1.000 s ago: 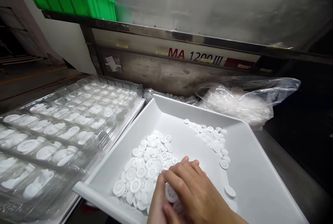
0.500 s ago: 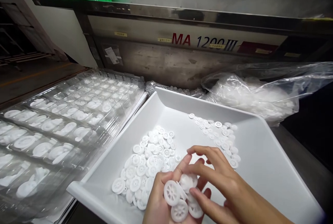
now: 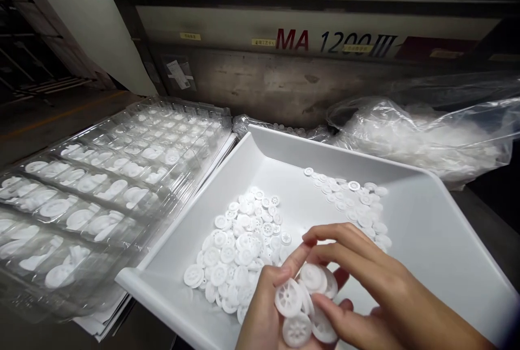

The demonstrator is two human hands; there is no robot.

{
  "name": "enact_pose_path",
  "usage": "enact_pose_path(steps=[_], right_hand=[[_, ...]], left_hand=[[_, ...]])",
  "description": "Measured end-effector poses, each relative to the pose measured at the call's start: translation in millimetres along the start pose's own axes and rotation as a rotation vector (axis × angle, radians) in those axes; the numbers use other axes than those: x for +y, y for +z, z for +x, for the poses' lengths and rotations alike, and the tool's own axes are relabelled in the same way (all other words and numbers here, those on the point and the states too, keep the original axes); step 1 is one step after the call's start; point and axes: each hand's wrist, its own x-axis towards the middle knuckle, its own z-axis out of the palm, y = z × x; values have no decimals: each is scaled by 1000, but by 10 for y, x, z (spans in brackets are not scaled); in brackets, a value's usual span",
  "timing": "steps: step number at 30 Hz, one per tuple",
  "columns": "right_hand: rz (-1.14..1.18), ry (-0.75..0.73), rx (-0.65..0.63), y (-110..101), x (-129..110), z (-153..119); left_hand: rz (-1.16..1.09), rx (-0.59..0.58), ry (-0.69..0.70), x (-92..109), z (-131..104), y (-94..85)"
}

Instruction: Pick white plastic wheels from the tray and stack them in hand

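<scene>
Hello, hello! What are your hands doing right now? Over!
Left hand cups several white plastic spoked wheels. Right hand fingers them. Both over the white plastic tray with loose wheels. Nothing in the way.

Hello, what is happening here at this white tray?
A person holds a small bunch of white plastic wheels in both hands over a white tray. The left hand cups them from below, and the right hand fingers them from above. More wheels lie in two loose piles in the tray. To the left lie clear blister trays with white parts in their pockets; behind is a clear plastic bag.
</scene>
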Motion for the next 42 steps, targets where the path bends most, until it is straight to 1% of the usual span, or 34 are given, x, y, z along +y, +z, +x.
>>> enact_pose_path(steps=[4,6,9,11,13,16,18,20,23,25,29,33,35,38,39,42], right_hand=[[132,60,-73,-37,22,23],[193,108,-122,-50,18,41],[263,230,-162,-41,-5,68],[298,274,-169,-31,-12,81],[317,262,-190,-37,-4,82],[285,262,-260,-92,16,55],[227,286,-268,-153,20,21],[199,265,-280,-219,14,-11],[178,197,-379,-297,-5,-32],[137,203,-429,-321,-21,-28],[87,203,-395,-316,-34,-23],[45,174,-331,-282,18,-75],[19,130,-257,-266,60,-96],[-14,5,-136,-253,93,-86],[-18,-11,-108,-253,89,-74],[10,34,-90,-263,52,-36]], left_hand=[[-6,-5,-21,0,-22,-26],[16,-78,-15,-11,-16,-39],[52,-214,-11,-22,3,-57],[82,-252,-12,-17,14,-71],[114,-246,-32,-1,16,-81],[158,-211,-76,26,4,-84],[150,-186,-73,37,-12,-81],[118,-151,-50,41,-29,-78],[97,-104,-38,40,-55,-69],[93,-105,-36,41,-69,-62],[91,-124,-41,56,-80,-67],[97,-136,-64,69,-74,-93],[98,-123,-64,72,-77,-99],[116,-91,-73,82,-94,-92],[132,-86,-82,88,-102,-85],[178,-67,-118,106,-123,-60]])
